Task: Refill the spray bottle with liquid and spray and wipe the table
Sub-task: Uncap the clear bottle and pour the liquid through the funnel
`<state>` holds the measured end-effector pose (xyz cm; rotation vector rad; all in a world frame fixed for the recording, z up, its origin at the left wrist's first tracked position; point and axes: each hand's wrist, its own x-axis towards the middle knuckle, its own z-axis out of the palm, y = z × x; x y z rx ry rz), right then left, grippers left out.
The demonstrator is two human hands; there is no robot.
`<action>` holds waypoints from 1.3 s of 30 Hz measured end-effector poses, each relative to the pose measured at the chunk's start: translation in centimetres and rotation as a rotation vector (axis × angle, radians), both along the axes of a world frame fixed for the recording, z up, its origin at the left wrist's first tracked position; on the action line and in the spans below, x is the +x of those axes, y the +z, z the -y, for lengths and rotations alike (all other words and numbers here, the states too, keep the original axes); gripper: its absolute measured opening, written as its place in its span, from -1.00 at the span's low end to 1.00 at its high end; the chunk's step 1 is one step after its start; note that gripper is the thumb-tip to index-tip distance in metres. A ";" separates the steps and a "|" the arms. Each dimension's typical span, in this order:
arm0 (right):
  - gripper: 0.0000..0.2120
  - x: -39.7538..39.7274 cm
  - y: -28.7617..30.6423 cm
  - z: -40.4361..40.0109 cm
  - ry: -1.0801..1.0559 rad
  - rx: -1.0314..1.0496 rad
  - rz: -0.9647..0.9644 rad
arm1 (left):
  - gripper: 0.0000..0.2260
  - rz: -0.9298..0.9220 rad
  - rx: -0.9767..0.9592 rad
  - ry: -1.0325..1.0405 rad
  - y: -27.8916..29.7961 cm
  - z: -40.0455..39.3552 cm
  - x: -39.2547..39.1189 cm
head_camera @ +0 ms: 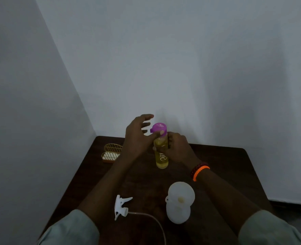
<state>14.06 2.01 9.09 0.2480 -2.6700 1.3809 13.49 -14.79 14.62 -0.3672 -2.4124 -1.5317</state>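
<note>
In the head view, a dark wooden table (pixel 225 174) stood in the corner of two pale walls. Above its far middle, the right hand (pixel 178 147) was wrapped around a clear bottle of yellow liquid (pixel 162 156), holding it upright. The left hand (pixel 137 137) had its thumb at the purple cap (pixel 158 129), while its other fingers were spread and relaxed. Near the person stood the white spray bottle (pixel 178 211) with a funnel (pixel 180 194) in its neck (the opening faced up). The spray head (pixel 121 206) lay left of it, its tube trailing. A gold wire basket (pixel 110 152) sat at far left.
</note>
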 end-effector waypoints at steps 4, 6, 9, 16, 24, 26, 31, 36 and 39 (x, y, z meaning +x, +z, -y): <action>-0.59 1.4 0.6 1.2 0.043 -0.047 -0.026 | -0.43 0.008 -0.044 -0.067 0.1 -0.9 -0.3; -0.58 1.7 0.8 1.4 0.035 -0.044 -0.040 | -0.48 -0.008 -0.058 -0.085 -0.2 -1.0 -0.1; -0.65 1.4 1.0 0.4 0.012 -0.047 -0.041 | -0.52 -0.039 0.011 -0.081 -0.4 -0.6 0.5; -0.62 1.1 1.1 -0.4 0.012 -0.047 -0.010 | -0.48 -0.067 0.039 -0.092 -0.9 0.3 0.4; -0.61 1.9 0.9 1.4 0.072 -0.073 -0.035 | -0.47 -0.023 -0.050 -0.130 -1.3 -0.7 -0.2; -0.65 1.8 0.8 0.9 0.064 -0.060 -0.048 | -0.47 -0.011 -0.035 -0.136 -1.4 -0.3 0.0; -0.69 1.6 0.7 -0.4 0.044 -0.076 -0.029 | -0.56 -0.037 -0.034 -0.142 -1.6 1.2 0.1; -0.64 1.5 0.2 -0.4 0.047 -0.078 -0.013 | -0.62 -0.059 -0.040 -0.157 -1.7 1.3 -0.2; -0.61 1.6 0.0 0.3 0.070 -0.079 -0.021 | -0.47 -0.030 -0.005 -0.162 -2.0 0.7 -0.4</action>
